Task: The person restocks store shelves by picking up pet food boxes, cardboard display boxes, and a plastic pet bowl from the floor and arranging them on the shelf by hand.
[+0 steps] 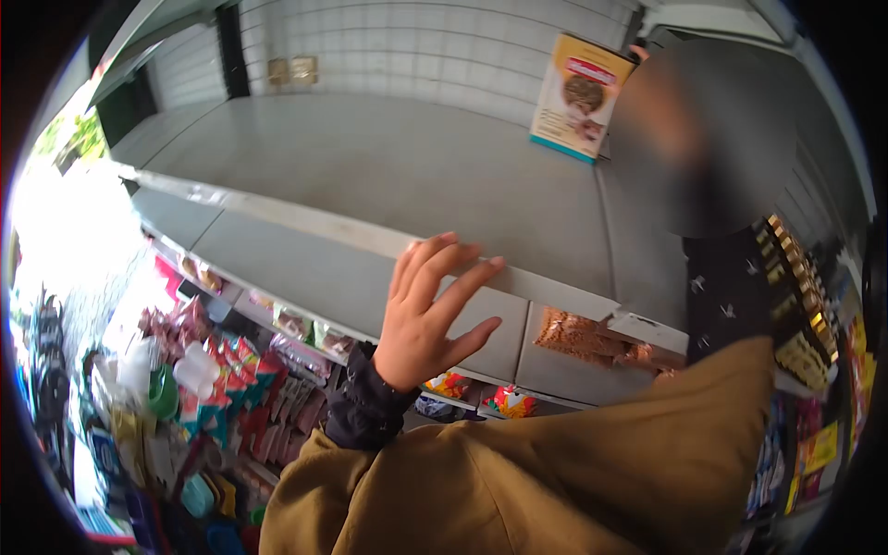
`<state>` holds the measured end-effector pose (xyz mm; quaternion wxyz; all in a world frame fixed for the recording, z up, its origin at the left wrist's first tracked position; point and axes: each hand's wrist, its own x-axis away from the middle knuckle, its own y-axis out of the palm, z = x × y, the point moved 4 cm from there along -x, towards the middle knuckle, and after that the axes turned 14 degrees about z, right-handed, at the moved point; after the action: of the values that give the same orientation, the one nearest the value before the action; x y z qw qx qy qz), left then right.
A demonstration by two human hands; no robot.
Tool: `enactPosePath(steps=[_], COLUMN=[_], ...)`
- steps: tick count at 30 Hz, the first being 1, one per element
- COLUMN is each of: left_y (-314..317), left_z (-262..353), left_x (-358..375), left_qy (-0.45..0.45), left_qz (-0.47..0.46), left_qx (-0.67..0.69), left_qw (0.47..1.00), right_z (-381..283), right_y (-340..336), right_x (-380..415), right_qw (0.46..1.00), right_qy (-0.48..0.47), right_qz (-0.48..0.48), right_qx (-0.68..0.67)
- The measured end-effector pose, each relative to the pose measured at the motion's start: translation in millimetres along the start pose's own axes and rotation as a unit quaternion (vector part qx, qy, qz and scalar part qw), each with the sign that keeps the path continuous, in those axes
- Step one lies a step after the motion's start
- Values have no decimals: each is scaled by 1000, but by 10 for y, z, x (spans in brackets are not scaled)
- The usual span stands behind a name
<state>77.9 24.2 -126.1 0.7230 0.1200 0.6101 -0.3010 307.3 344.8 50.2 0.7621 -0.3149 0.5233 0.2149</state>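
Observation:
A yellow and white box [579, 100] with a teal bottom edge and a picture of brown food stands upright, slightly tilted, on the upper grey shelf [388, 157] near the back wall. My right hand [659, 106] is at its right side, with fingertips at its top right corner; most of this hand is blurred, but it appears to grip the box. My left hand [430, 310] is held at the shelf's front edge, fingers spread and holding nothing. Whether its fingertips touch the edge strip is hard to tell.
Below lies a second grey shelf [287, 264], with clear packs of brown pieces [578, 338] at its right. Hanging and stacked colourful packets [236, 370] fill the lower left. Gold-topped dark goods [797, 287] line the right. Daylight enters at far left.

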Motion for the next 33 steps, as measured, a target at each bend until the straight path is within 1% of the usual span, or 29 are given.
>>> enactPosePath(steps=[3, 4, 5, 6, 7, 8, 9, 10, 12, 14, 16, 17, 19, 20, 21, 23, 24, 27, 28, 29, 30, 31, 32, 33], left_y=[-56, -112, -187, -268, -330, -386, -455, -523, -643, -850, -1090, -1214, -1568, -1769, -1955, -2378, -2574, -3192, -3382, -3562, -3727, -3887, -4031, -4178], left_z=[-96, -137, -152, -178, -254, -317, -367, -437, -623, -769, -933, -1005, -1107, -1156, -1181, -1283, -1277, -1234, -1223, -1209, -1188, -1156, -1119, -1093], left_x=[14, 58, 96, 143, 197, 267, 380, 508, 721, 947, 1219, 1353, 1590, 1717, 1843, 2134, 2257, 2694, 2820, 2972, 3116, 3213, 3286, 3352], left_qy=[27, 10, 17, 22, -4, -8, -15, -47, -118, -154, -229, -264, -288, -308, -311, -404, -406, -483, -483, -502, -521, -541, -546, -554], left_qz=[-61, -58, -43, -26, -19, -12, -6, 2, -5, -6, 0, 2, 21, 40, 43, 75, 82, 121, 126, 139, 152, 165, 169, 172], left_qx=[70, 47, 63, 75, 45, 57, 70, 44, 46, 43, 38, 38, 11, -14, -21, -58, -70, -166, -177, -191, -203, -215, -222, -241], left_qw=[995, 997, 997, 997, 999, 998, 997, 998, 992, 987, 973, 964, 957, 950, 949, 910, 908, 851, 848, 832, 815, 796, 790, 778], right_z=[-50, -82, -363, -468, -733, -1150, -1441, -1915, -2337, -2680, -3268, -3324, -3442, -3513, -3560, -3699, -3868, -4544, -4801, -5048, -5287, -5520, -5727, -5908], right_y=[-151, -174, -325, -393, -513, -679, -861, -1025, -1348, -1663, -1779, -1760, -1668, -1600, -1490, -1222, -1095, -654, -518, -405, -311, -221, -146, -81], right_x=[-102, -112, -155, -139, -146, -143, -99, -105, 22, 137, 122, 146, 333, 442, 558, 758, 796, 824, 843, 859, 863, 876, 903, 931], right_qw=[993, 988, 980, 980, 972, 966, 966, 956, 951, 929, 887, 885, 805, 802, 812, 814, 810, 799, 782, 764, 758, 736, 713, 706], right_qy=[19, 17, 18, -44, -43, -38, -8, 9, -14, -143, -177, -180, -138, -141, -64, 87, 80, 85, 92, 99, 95, 107, 119, 115], right_qz=[-110, -150, -194, -195, -230, -243, -259, -269, -287, -331, -335, -337, -435, -435, -414, -364, -363, -338, -334, -332, -335, -352, -372, -378], right_qx=[31, 38, 40, 14, -31, -82, -11, -114, -114, -87, -264, -268, -380, -384, -405, -445, -454, -490, -518, -544, -552, -568, -582, -588])
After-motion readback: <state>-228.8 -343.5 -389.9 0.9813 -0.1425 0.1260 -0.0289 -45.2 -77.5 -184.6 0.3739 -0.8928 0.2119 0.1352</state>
